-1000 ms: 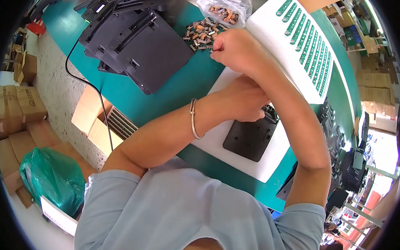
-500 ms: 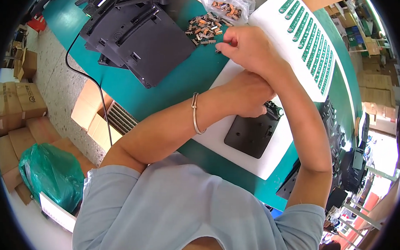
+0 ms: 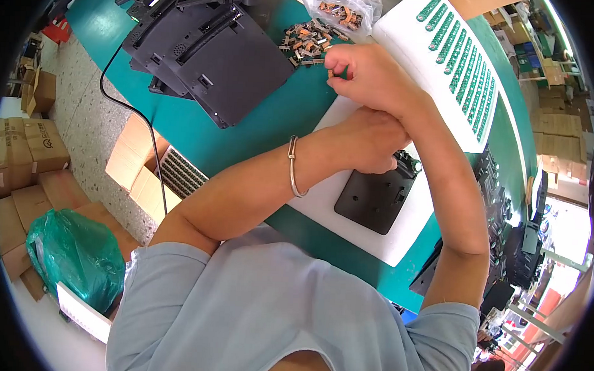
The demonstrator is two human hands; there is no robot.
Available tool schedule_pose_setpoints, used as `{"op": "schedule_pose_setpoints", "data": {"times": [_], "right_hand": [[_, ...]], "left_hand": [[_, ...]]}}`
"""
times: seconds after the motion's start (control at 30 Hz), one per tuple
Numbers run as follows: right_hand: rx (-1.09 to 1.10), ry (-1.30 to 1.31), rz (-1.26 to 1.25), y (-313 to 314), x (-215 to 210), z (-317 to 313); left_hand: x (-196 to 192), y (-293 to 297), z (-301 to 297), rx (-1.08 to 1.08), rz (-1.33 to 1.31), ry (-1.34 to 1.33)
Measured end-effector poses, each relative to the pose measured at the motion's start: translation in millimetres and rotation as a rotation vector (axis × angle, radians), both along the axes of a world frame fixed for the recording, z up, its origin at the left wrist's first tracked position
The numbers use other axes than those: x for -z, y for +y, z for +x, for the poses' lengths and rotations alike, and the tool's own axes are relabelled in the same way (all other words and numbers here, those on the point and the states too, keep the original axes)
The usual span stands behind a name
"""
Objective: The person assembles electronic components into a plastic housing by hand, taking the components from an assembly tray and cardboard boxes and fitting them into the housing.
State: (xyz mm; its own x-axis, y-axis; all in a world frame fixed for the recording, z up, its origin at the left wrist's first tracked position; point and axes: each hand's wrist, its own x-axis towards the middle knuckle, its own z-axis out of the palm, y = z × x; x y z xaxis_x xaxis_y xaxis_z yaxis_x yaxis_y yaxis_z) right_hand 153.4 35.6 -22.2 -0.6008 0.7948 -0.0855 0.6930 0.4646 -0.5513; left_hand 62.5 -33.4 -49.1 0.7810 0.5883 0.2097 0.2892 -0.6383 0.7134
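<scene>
Cardboard cartons (image 3: 40,150) and a green plastic bag (image 3: 72,256) crowd the floor left of a teal worktable (image 3: 245,161), where black plastic housings (image 3: 229,65) lie stacked. On a white foam pad (image 3: 407,228) nearest the worker lies a black plate (image 3: 368,204). The left hand (image 3: 376,142) is curled over the plate's far edge — whether it grips anything I can't make out, with the right forearm (image 3: 441,164) passing over it. Farther out, the right hand (image 3: 361,70) is just beside a heap of small parts (image 3: 308,42), thumb and forefinger bent toward each other — I can't say if they pinch a part. A clear bag (image 3: 313,3) holds similar pieces; to the right, a white foam block (image 3: 406,52) carries rows of green circuit boards (image 3: 465,67).
</scene>
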Motion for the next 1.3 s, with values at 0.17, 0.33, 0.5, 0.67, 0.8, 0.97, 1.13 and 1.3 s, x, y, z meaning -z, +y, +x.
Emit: {"op": "schedule_pose_setpoints", "data": {"times": [0.17,0.33,0.5,0.67,0.8,0.97,1.13,1.3], "right_hand": [[0.202,0.288,-0.028,-27.3,-21.1,8.5],[0.286,0.560,-0.064,-56.0,-25.0,26.8],[0.310,0.815,-0.118,-90.1,-33.5,43.6],[0.336,1.022,-0.208,-119.0,-33.9,61.3],[0.394,1.129,-0.259,-141.4,-32.7,70.7],[0.431,1.229,-0.292,-165.0,-29.7,85.7],[0.429,1.354,-0.296,-184.5,-22.6,96.4],[0.558,1.219,-0.178,-208.3,-21.8,104.4]], "left_hand": [[1.3,1.7,1.5,0.014,0.050,0.031],[13.1,1.7,3.3,0.018,0.057,-0.080],[19.9,0.2,6.5,-0.108,0.199,-0.194],[22.0,4.5,8.3,-0.049,-0.063,-0.137],[7.4,0.8,3.9,-0.090,-0.064,-0.107],[9.3,8.4,3.4,0.033,0.152,-0.047],[9.0,8.8,3.2,0.061,0.165,-0.083],[8.8,9.4,1.6,0.055,0.194,-0.070]]}}
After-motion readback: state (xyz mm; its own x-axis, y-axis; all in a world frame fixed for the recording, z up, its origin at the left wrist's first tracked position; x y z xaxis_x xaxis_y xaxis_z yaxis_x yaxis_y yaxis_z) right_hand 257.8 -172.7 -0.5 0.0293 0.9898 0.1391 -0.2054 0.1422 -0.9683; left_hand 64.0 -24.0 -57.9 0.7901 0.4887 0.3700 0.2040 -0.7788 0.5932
